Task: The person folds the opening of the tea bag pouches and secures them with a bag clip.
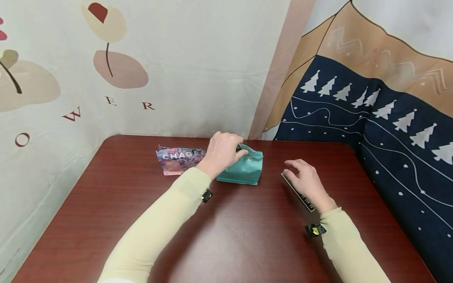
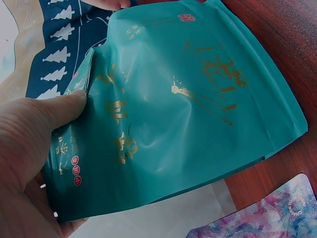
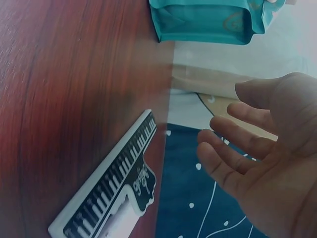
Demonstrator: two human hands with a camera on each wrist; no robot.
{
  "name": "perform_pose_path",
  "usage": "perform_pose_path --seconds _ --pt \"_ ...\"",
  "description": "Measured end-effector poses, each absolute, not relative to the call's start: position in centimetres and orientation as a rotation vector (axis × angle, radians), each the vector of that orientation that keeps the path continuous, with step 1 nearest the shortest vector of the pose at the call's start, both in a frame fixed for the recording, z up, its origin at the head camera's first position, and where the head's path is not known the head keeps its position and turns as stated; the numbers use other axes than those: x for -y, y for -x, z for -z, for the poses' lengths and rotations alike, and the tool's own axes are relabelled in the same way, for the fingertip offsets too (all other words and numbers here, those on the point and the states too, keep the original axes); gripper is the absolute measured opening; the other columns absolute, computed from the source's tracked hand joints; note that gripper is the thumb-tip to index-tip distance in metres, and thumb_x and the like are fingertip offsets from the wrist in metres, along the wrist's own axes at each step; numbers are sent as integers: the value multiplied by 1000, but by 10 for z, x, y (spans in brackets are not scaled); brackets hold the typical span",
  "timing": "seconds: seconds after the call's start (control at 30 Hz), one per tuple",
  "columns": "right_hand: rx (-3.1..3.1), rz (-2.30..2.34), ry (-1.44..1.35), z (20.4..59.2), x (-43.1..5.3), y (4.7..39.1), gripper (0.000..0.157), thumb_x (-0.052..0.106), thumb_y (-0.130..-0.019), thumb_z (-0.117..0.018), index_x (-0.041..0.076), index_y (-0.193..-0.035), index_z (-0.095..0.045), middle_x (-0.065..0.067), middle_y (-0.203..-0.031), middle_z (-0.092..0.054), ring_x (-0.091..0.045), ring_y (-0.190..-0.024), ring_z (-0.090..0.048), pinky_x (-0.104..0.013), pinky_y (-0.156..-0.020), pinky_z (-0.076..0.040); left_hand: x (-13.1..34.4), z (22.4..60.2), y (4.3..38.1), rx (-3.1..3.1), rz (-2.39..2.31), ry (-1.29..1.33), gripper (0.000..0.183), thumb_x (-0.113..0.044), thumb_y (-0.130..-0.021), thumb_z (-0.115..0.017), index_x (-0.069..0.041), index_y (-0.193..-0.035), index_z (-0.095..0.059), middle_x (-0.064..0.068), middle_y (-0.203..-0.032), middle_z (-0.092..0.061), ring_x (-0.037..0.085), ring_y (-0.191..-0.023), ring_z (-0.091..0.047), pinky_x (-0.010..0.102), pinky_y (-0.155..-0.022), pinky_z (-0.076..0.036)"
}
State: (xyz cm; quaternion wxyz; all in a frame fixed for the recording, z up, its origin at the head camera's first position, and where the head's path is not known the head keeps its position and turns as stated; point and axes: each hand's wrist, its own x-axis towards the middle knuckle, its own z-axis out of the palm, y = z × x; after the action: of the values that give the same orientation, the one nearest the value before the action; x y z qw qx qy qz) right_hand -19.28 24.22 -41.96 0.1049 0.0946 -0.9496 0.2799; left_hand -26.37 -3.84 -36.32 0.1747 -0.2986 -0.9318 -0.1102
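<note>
A teal pouch (image 1: 240,171) with gold lettering stands on the table. My left hand (image 1: 221,153) pinches its folded top edge; the left wrist view shows my thumb (image 2: 69,106) lying against the folded flap, other fingers mostly hidden behind. My right hand (image 1: 307,181) hovers over the right side of the table, fingers loosely bent and holding nothing. Below it lies a long, narrow clip-like piece (image 3: 106,186) with a black-and-white piano-key pattern. It rests apart from my fingers in the right wrist view.
Left of the teal pouch stands a pink and purple pouch (image 1: 177,160) marked CHAGEE, partly covered by my left hand. The dark red wooden table (image 1: 255,236) ends at a pale printed curtain (image 1: 198,78) behind and a navy tree-patterned cloth (image 1: 332,114) at right.
</note>
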Motion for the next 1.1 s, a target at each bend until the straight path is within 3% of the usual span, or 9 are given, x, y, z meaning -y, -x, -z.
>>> perform_pose_path --seconds 0.6,1.1 --pt "2956 -737 -170 422 -266 185 32 9 -98 -66 -5 -127 -67 -28 -128 -63 -42 -100 -71 -58 -93 -53 40 365 264 2634 320 839 29 -40 -93 -78 -14 -82 -70 1 -75 -69 23 -72 -66 36 -69 -42" --pt "3026 -698 -122 431 -280 178 31 9 -92 -71 -6 -120 -69 -26 -117 -67 -40 -99 -68 -56 -85 -53 39 366 264 2626 304 841 29 -41 -93 -78 -14 -84 -72 1 -78 -71 23 -74 -67 36 -69 -42"
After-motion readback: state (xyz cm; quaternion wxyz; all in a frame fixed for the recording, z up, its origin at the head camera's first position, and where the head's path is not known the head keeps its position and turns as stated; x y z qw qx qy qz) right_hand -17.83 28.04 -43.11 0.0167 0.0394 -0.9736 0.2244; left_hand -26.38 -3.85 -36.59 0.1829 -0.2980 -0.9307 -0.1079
